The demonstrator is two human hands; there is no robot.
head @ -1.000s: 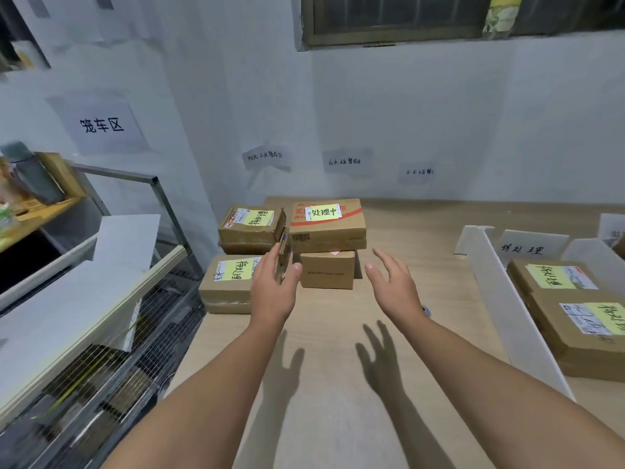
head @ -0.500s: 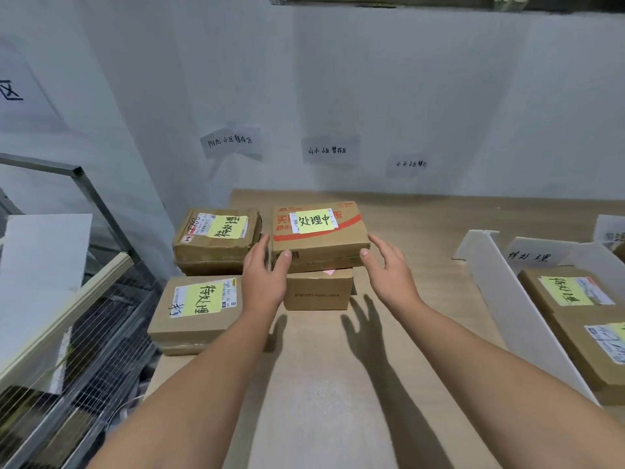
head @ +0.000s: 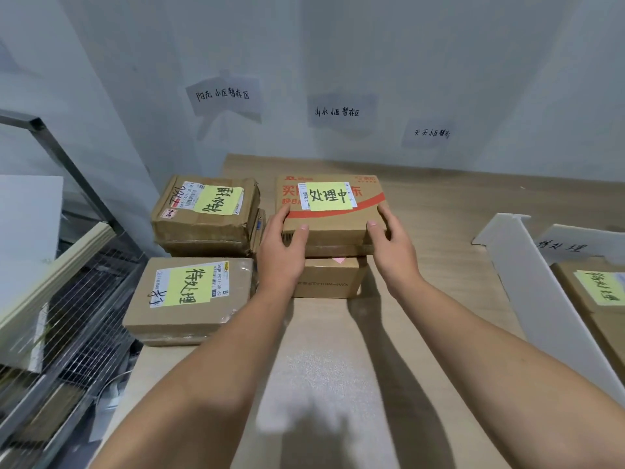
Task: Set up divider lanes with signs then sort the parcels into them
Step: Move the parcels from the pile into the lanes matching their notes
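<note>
A cardboard parcel with red print and a yellow note (head: 329,211) sits on top of a smaller plain box (head: 326,277) near the back of the wooden table (head: 338,384). My left hand (head: 282,248) grips its left front corner, thumb on the front face. My right hand (head: 392,245) grips its right front corner the same way. Left of it lie two more yellow-noted parcels, one at the back (head: 206,211) and one in front (head: 191,296). A white divider (head: 531,279) stands at the right with a handwritten sign (head: 568,247) behind it.
A parcel with a yellow note (head: 598,292) lies in the lane right of the divider. Three paper signs hang on the back wall (head: 338,111). A wire cage cart (head: 61,333) with white boards stands against the table's left edge.
The view moved closer and downward. Both hands went from hovering open near the stack to closing on the two front corners of the red-printed parcel.
</note>
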